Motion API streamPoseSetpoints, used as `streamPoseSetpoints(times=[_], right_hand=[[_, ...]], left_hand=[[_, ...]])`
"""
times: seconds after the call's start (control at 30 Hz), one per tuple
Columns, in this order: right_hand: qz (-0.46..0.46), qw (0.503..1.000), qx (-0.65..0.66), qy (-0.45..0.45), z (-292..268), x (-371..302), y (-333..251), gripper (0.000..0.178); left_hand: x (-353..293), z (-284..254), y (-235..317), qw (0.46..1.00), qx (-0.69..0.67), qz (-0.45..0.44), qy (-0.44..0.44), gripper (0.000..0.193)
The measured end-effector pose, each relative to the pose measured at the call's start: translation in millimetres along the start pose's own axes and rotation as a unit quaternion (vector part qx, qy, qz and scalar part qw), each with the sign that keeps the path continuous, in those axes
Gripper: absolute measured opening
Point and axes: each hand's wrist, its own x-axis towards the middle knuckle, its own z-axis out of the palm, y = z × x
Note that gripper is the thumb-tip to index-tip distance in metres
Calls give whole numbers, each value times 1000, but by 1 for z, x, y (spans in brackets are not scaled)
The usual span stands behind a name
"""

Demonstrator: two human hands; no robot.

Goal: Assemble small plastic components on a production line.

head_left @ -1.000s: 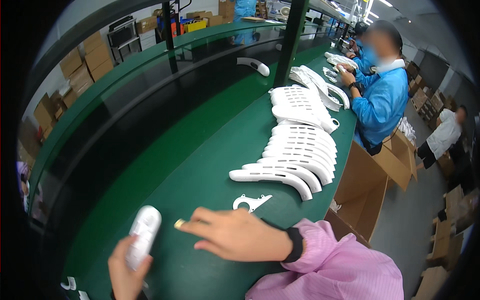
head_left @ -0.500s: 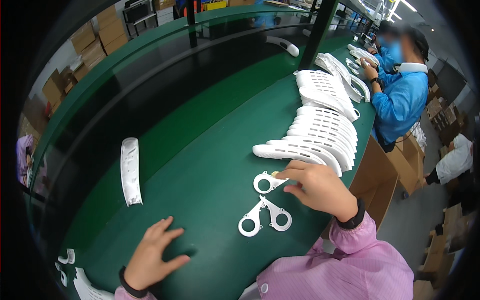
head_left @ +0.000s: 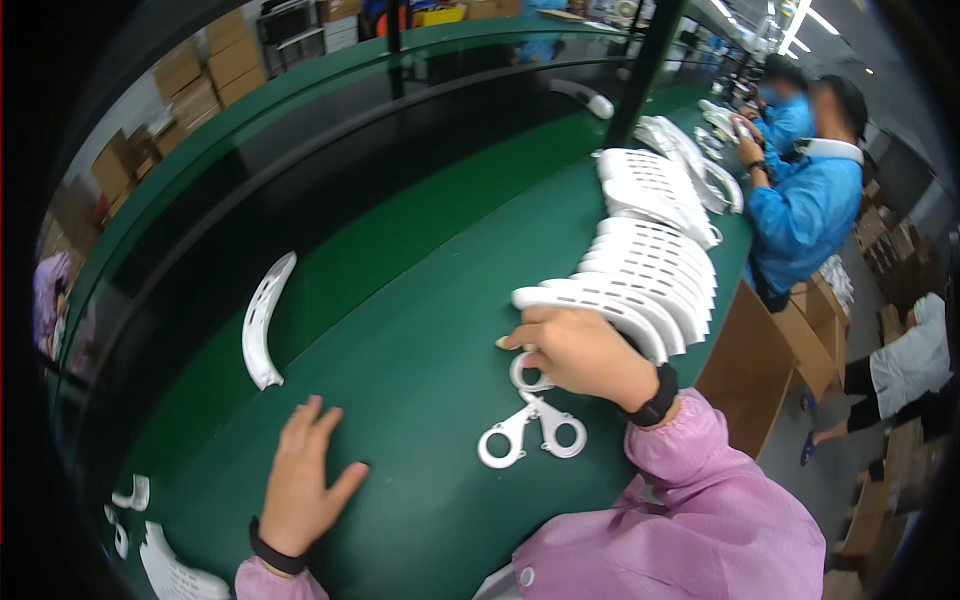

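My right hand [head_left: 583, 352] is palm down just in front of a fanned stack of white, slotted, curved covers [head_left: 640, 270]. Its index finger and thumb are bent but apart, and I see nothing held between them. Below these fingers, partly covered by the hand, is a white ring-shaped part [head_left: 518, 372]. Two similar white parts, a left ring part [head_left: 500, 445] and a right ring part [head_left: 564, 436], lie nearer me with their narrow ends meeting. My left hand [head_left: 304, 480] hovers over or rests on the green table, fingers spread. Beyond it stands a single curved white cover [head_left: 262, 325].
Small white pieces [head_left: 133, 492] and another slotted cover [head_left: 180, 568] lie at the lower left. A dark green post [head_left: 645, 75] rises behind the stack. Co-workers in blue [head_left: 805, 205] handle white parts at far right. An open cardboard box [head_left: 745, 370] sits beside the table edge.
My right hand has moved left over the upper ring part. My left hand has shifted slightly away from me. The single cover at left now shows its slotted, arched side instead of its hollow.
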Motion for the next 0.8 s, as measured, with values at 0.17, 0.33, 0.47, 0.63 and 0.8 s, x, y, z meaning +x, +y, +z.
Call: streamPoseSetpoints(times=[0.17, 0.33, 0.47, 0.63, 0.8], right_hand=[[-20, 990, 81, 116, -2, 18, -23, 13], [-57, 961, 207, 172, 0, 21, -70, 12], [-84, 924, 320, 193, 19, 7, -120, 15], [-122, 939, 306, 104, 21, -15, -127, 26], [1, 982, 184, 26, -7, -51, -66, 23]], left_hand=[[30, -2, -88, 995, 49, -67, 50, 70], [38, -27, -76, 980, -21, -130, 150, 55], [1, -16, 39, 879, -474, 15, -48, 92], [-38, 9, 62, 883, -449, -107, -83, 38], [-90, -20, 56, 810, -500, -307, 21, 18]])
